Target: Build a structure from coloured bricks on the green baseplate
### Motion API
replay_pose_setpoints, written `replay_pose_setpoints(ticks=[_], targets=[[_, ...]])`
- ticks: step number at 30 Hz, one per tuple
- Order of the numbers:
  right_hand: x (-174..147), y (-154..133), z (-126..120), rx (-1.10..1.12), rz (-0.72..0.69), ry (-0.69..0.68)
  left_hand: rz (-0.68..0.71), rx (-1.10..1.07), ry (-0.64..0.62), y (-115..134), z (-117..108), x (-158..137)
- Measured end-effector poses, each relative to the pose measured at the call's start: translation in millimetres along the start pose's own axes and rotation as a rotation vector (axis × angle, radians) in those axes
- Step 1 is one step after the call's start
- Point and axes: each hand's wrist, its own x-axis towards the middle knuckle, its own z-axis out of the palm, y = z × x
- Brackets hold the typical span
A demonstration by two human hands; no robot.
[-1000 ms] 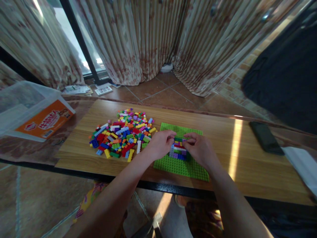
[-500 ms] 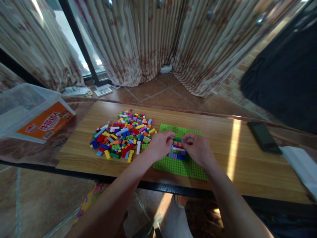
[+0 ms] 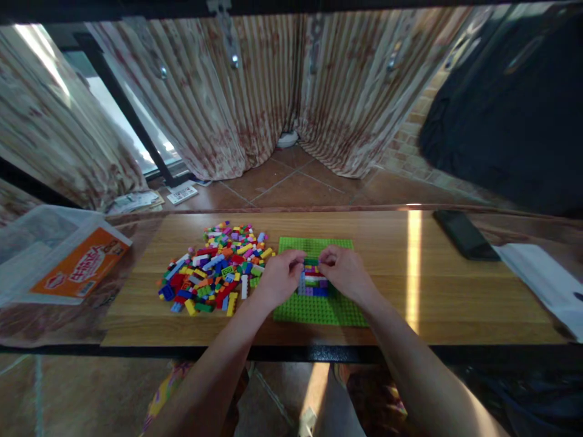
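One green board (image 3: 321, 314) at middle of table's (image 3: 385, 261) near edge; one patch of joined bricks (image 3: 314, 284) on it. One brick pile (image 3: 214, 267), too many to count, toward left edge. One phone (image 3: 465, 235) by far right corner. Two hands over board: left hand (image 3: 279, 276), right hand (image 3: 345, 272), fingers curled, thumbs close to forefingers, beside patch; cannot tell if either grips brick.

across the room from me, the seated person's head camera has lifted and levelled within a second: a dark bar (image 3: 291, 7) now crosses above the curtains (image 3: 259, 91), the table's black front edge (image 3: 300, 354), slanted earlier, runs straight, and the green baseplate (image 3: 310, 312) and brick pile (image 3: 218, 267) appear farther left.
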Motion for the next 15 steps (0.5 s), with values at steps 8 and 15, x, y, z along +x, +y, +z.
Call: replay_pose_setpoints(ticks=[8, 15], targets=[[4, 0, -14, -0.060, 0.067, 0.178, 0.033, 0.039, -0.006, 7, -7, 0], [9, 10, -22, -0.318, 0.155, 0.114, 0.164, 0.097, -0.084, 9, -6, -6]])
